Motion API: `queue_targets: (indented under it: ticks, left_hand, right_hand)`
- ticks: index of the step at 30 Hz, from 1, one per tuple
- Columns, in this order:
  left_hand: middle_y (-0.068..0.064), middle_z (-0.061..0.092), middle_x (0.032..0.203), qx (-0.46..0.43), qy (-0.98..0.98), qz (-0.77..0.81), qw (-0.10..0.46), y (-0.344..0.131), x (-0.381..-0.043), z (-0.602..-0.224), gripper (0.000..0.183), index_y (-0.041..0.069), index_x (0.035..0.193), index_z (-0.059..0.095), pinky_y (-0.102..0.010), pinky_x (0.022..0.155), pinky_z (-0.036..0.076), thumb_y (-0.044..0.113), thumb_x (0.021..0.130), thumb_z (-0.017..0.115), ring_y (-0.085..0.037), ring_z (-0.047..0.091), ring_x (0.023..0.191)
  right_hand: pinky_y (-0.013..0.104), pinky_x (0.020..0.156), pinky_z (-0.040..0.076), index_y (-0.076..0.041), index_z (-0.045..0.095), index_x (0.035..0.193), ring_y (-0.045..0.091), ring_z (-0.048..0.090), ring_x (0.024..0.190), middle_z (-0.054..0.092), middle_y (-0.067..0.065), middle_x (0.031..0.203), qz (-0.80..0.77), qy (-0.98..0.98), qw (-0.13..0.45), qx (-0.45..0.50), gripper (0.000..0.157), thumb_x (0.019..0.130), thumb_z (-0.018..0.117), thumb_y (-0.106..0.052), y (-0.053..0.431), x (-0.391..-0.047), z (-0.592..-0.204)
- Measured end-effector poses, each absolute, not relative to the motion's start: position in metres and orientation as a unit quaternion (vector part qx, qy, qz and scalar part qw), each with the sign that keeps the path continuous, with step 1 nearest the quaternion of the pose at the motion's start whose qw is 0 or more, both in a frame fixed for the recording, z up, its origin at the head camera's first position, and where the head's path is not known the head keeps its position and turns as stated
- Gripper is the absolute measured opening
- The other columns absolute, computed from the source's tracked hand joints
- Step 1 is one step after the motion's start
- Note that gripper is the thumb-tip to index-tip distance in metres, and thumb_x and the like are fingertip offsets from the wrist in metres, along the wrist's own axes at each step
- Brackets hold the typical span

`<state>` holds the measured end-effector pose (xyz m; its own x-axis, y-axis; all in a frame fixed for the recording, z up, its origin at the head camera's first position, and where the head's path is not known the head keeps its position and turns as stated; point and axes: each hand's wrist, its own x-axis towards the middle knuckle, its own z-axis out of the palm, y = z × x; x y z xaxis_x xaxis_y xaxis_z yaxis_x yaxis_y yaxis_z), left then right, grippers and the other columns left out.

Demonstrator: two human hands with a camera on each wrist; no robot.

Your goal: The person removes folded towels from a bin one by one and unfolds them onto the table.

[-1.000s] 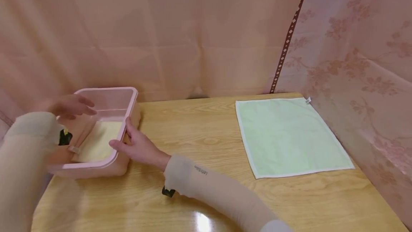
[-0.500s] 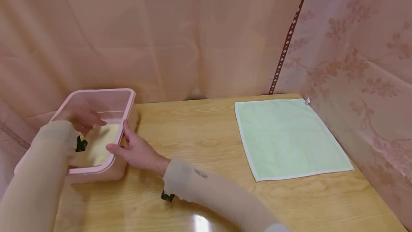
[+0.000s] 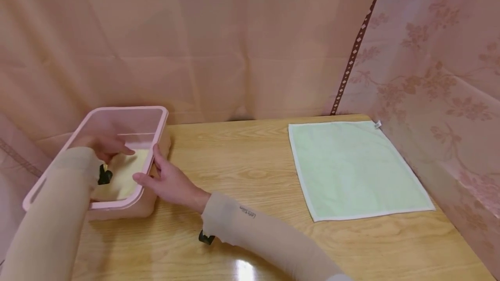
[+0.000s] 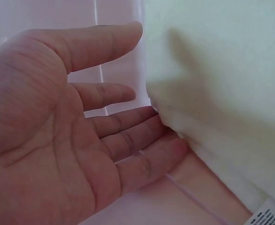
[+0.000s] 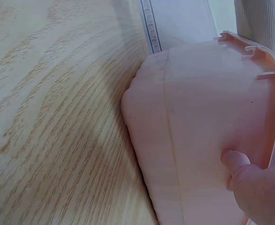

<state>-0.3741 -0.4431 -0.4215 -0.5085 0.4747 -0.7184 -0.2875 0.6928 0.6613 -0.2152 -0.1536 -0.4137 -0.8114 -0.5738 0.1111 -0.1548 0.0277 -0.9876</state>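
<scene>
A pink plastic bin (image 3: 157,133) stands on the left of the table, with a pale yellow towel (image 3: 125,176) lying inside it. My left hand (image 3: 109,145) reaches into the bin. In the left wrist view its fingers are extended, and the lower fingertips touch the towel's edge (image 4: 167,123), partly tucked under it. A white label (image 4: 267,216) shows at the towel's lower corner. My right hand (image 3: 175,184) grips the bin's right side, its thumb over the rim. A finger of the right hand (image 5: 261,187) presses the outer wall in the right wrist view.
A light green towel (image 3: 357,168) with white borders lies flat on the right of the wooden table (image 3: 230,155). A pink curtain (image 3: 218,47) hangs behind the table, and a floral one (image 3: 449,81) along the right.
My left hand has moved right and lower into the bin, from above it to the towel's edge. The right hand keeps its grip on the rim.
</scene>
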Motion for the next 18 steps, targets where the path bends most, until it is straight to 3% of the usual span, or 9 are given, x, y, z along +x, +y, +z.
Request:
queue_targets:
  ticks: [4,8,14,18]
  left_hand:
    - [0.001,0.064,0.079,0.057,0.833,0.316,0.450,-0.433,-0.369,-0.411,0.031,0.000,0.101,0.063,-0.032,0.069,0.055,0.030,0.105,0.054,-0.015,0.063,0.072]
    - [0.003,0.052,0.063,0.075,0.880,0.231,0.408,-0.422,-0.362,-0.396,0.039,-0.001,0.092,0.065,-0.026,0.053,0.043,0.037,0.101,0.060,-0.012,0.050,0.053]
    - [-0.004,0.069,0.088,0.046,0.818,0.317,0.478,-0.423,-0.364,-0.410,0.032,-0.006,0.109,0.061,-0.030,0.070,0.055,0.025,0.104,0.057,-0.015,0.066,0.073]
    - [-0.002,0.067,0.083,0.074,0.815,0.304,0.489,-0.416,-0.356,-0.405,0.037,-0.017,0.112,0.059,-0.025,0.069,0.052,0.019,0.104,0.055,-0.011,0.061,0.069]
  right_hand:
    - [0.017,0.110,0.028,-0.017,0.000,0.164,-0.003,0.023,0.143,0.015,-0.008,0.166,-0.645,0.700,0.163,-0.259,0.088,0.102,0.062,-0.030,-0.152,-0.216,-0.415]
    - [0.018,0.110,0.030,-0.019,0.000,0.164,-0.002,0.023,0.144,0.014,-0.008,0.166,-0.647,0.699,0.166,-0.258,0.088,0.102,0.062,-0.030,-0.151,-0.217,-0.416]
    - [0.017,0.109,0.032,-0.021,0.000,0.164,-0.003,0.021,0.145,0.010,-0.013,0.166,-0.656,0.688,0.176,-0.255,0.087,0.103,0.062,-0.029,-0.150,-0.216,-0.418]
    - [0.015,0.106,0.033,-0.019,0.000,0.164,-0.003,0.022,0.144,0.011,-0.011,0.166,-0.660,0.684,0.172,-0.260,0.088,0.103,0.062,-0.028,-0.150,-0.216,-0.418]
